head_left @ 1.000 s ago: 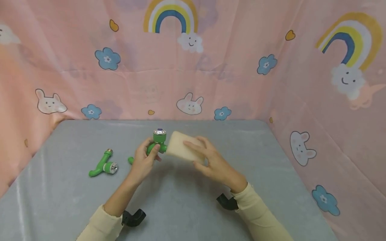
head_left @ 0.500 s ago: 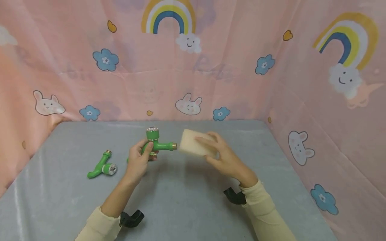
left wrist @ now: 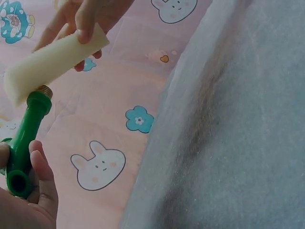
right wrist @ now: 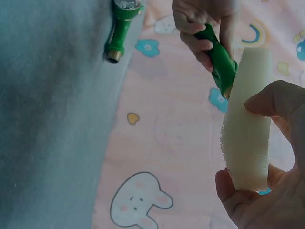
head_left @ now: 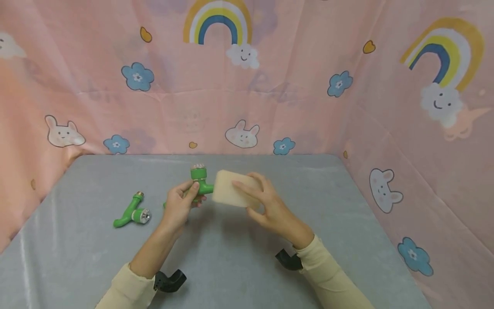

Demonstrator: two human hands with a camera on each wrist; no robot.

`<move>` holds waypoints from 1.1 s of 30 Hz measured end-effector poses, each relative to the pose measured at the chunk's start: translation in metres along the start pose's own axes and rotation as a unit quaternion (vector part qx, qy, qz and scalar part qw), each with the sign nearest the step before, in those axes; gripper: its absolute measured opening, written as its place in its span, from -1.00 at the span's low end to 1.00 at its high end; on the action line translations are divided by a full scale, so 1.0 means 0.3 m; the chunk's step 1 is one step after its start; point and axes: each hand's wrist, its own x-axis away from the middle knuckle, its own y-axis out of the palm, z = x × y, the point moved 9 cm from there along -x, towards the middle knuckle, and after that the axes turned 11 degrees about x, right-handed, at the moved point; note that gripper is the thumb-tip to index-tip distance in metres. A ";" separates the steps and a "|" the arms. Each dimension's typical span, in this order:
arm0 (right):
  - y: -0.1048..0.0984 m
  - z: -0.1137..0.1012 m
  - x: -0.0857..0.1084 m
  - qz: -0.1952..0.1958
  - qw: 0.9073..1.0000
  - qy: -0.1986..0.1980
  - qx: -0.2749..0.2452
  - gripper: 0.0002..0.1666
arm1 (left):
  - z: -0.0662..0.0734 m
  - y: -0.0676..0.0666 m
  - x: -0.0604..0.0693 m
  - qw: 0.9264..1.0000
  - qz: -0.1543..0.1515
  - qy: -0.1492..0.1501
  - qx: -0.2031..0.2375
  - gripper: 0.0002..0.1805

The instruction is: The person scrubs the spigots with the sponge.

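My left hand grips a green faucet, its round knob pointing up and its outlet pipe toward the right. The fingers of my right hand and its thumb hold a cream-coloured sponge by its sides. In the left wrist view, the brass threaded end of the faucet meets the sponge's lower edge. From the head, the sponge covers that end. Another green faucet with a chrome knob lies on the table to the left. Behind my left hand, a third green piece is mostly hidden.
A grey cloth covers the table. Pink printed curtain hangs along the back and the right side. Black curved pieces stick out near both wrists.
Half a second ago the sponge was apart from the faucet, with its brass end bare. Since then my right hand has brought the sponge left against it, much as a second ago.
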 end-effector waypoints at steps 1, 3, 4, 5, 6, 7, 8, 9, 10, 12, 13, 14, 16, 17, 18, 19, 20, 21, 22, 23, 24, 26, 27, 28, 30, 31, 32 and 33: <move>0.002 0.005 0.001 0.000 1.000 0.003 0.005 -0.22 | -0.005 -0.002 -0.001 1.000 0.001 -0.006 0.002 -0.56; 0.006 0.017 0.003 -0.005 1.000 0.011 0.012 -0.21 | -0.015 -0.006 -0.001 1.000 0.004 -0.020 0.005 -0.55; 0.006 0.023 0.004 -0.007 1.000 0.013 0.016 -0.21 | -0.018 -0.007 0.001 1.000 0.005 -0.026 0.005 -0.55; 0.006 0.029 0.004 -0.010 1.000 0.017 0.019 -0.21 | -0.020 -0.009 0.002 1.000 0.006 -0.031 0.005 -0.55; 0.006 0.036 0.005 -0.013 0.999 0.023 0.022 -0.21 | -0.022 -0.013 0.003 0.999 0.007 -0.035 0.006 -0.55; 0.004 0.043 0.006 -0.013 0.999 0.028 0.025 -0.21 | -0.023 -0.016 0.004 0.999 0.008 -0.038 0.005 -0.53; 0.002 0.052 0.008 -0.014 0.999 0.034 0.027 -0.21 | -0.025 -0.020 0.006 0.999 0.011 -0.043 0.005 -0.52; -0.001 0.062 0.009 -0.013 0.999 0.041 0.028 -0.20 | -0.026 -0.024 0.007 0.999 0.015 -0.046 0.004 -0.51; -0.007 0.069 0.011 -0.012 0.998 0.048 0.029 -0.20 | -0.027 -0.026 0.007 0.999 0.018 -0.049 0.003 -0.51; -0.016 0.086 0.014 -0.010 0.998 0.058 0.030 -0.19 | -0.030 -0.031 0.007 0.998 0.024 -0.055 0.002 -0.50; -0.021 0.092 0.015 -0.008 0.998 0.060 0.030 -0.19 | -0.032 -0.032 0.007 0.998 0.026 -0.058 0.002 -0.50; -0.026 0.096 0.015 -0.006 0.998 0.061 0.031 -0.19 | -0.035 -0.032 0.007 0.998 0.028 -0.062 0.002 -0.51; -0.037 0.100 0.016 -0.001 0.998 0.060 0.028 -0.20 | -0.039 -0.031 0.006 0.997 0.026 -0.067 0.003 -0.50; -0.042 0.102 0.017 0.003 0.998 0.059 0.027 -0.20 | -0.040 -0.030 0.005 0.997 0.025 -0.068 0.003 -0.50; -0.049 0.102 0.018 0.009 0.998 0.059 0.024 -0.20 | -0.041 -0.029 0.004 0.997 0.025 -0.069 0.005 -0.49; -0.055 0.100 0.018 0.015 0.998 0.057 0.022 -0.21 | -0.042 -0.029 0.004 0.997 0.025 -0.069 0.005 -0.49; -0.060 0.095 0.018 0.023 0.998 0.052 0.020 -0.21 | -0.043 -0.030 0.004 0.997 0.027 -0.069 0.005 -0.49; -0.062 0.089 0.017 0.027 0.998 0.046 0.021 -0.21 | -0.044 -0.030 0.003 0.997 0.026 -0.069 0.004 -0.48; -0.060 0.080 0.016 0.028 0.999 0.038 0.021 -0.21 | -0.045 -0.030 0.003 0.997 0.027 -0.070 0.003 -0.48; -0.054 0.069 0.014 0.026 0.999 0.028 0.025 -0.21 | -0.046 -0.028 0.002 0.997 0.026 -0.070 0.004 -0.48; -0.045 0.057 0.012 0.022 0.999 0.017 0.030 -0.20 | -0.047 -0.026 0.002 0.997 0.023 -0.071 0.005 -0.48; -0.025 0.032 0.007 0.009 0.999 -0.004 0.040 -0.19 | -0.048 -0.020 0.002 0.997 0.015 -0.073 0.005 -0.47; -0.015 0.024 0.005 0.003 0.999 -0.008 0.042 -0.19 | -0.048 -0.016 0.002 0.997 0.010 -0.074 0.007 -0.47; -0.009 0.020 0.003 0.000 0.999 -0.010 0.042 -0.19 | -0.047 -0.013 0.002 0.997 0.006 -0.074 0.009 -0.47; -0.007 0.023 0.000 0.000 0.999 -0.005 0.041 -0.19 | -0.043 -0.008 0.002 0.997 -0.002 -0.074 0.010 -0.47; -0.012 0.032 0.001 0.003 0.999 0.002 0.035 -0.20 | -0.041 -0.006 0.002 0.997 -0.005 -0.073 0.008 -0.47; -0.019 0.043 0.001 0.006 1.000 0.011 0.029 -0.20 | -0.040 -0.006 0.002 0.997 -0.007 -0.073 0.005 -0.46; -0.026 0.056 0.002 0.007 1.000 0.020 0.023 -0.21 | -0.038 -0.005 0.001 0.997 -0.008 -0.072 0.001 -0.46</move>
